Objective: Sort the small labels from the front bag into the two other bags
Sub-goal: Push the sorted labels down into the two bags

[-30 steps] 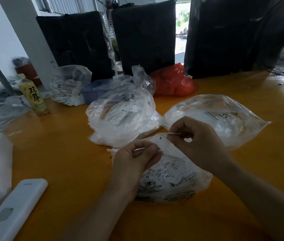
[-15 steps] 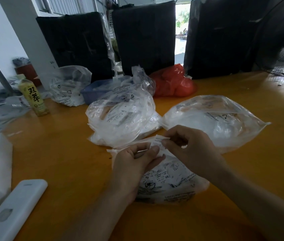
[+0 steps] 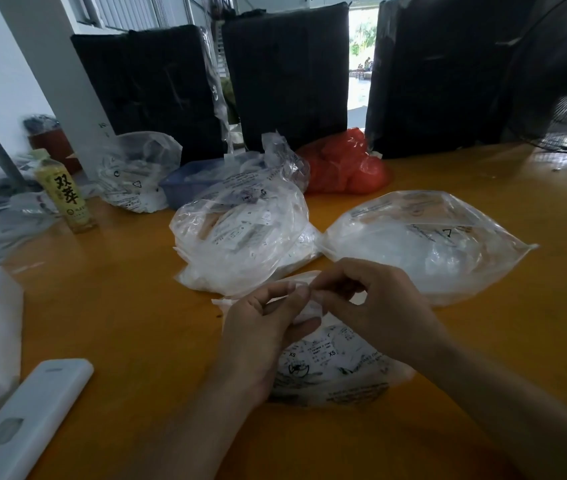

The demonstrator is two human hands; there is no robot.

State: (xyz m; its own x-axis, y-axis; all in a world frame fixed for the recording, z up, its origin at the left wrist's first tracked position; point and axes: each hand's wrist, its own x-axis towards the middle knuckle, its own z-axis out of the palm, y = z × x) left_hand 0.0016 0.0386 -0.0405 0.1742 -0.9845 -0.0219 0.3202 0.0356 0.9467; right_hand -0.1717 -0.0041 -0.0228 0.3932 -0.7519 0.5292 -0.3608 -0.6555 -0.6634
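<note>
Labels in this job are tiny slips of white paper, and I judge them nearly weightless, limp and easy to crease, so a fingertip pinch at one edge is the sensible hold; they may cling to each other or to the film. They sit in the clear crinkly plastic front bag (image 3: 330,365), which lies flat on the orange bench (image 3: 129,320) directly under both hands. That bag is soft and slippery, likely to slide or collapse unless its mouth is held.

The left hand (image 3: 268,327) has its fingers curled, pinching white material at the bag's mouth. The right hand (image 3: 375,306) meets it there, its curled fingertips pinching the same small white bit; whether this is a single label or a fold of the bag's rim I cannot tell.

Just behind lie the two target bags: a bulging clear plastic bag stuffed with white labels (image 3: 240,244) on the left and a flatter clear plastic bag with white contents (image 3: 427,240) on the right, touching each other at their near corners.

Readable writing: "XS" appears on slips inside the front bag, beside finer print too small to read. A yellow-labelled drink bottle (image 3: 65,195) at the far left carries the characters "双萃".
</note>
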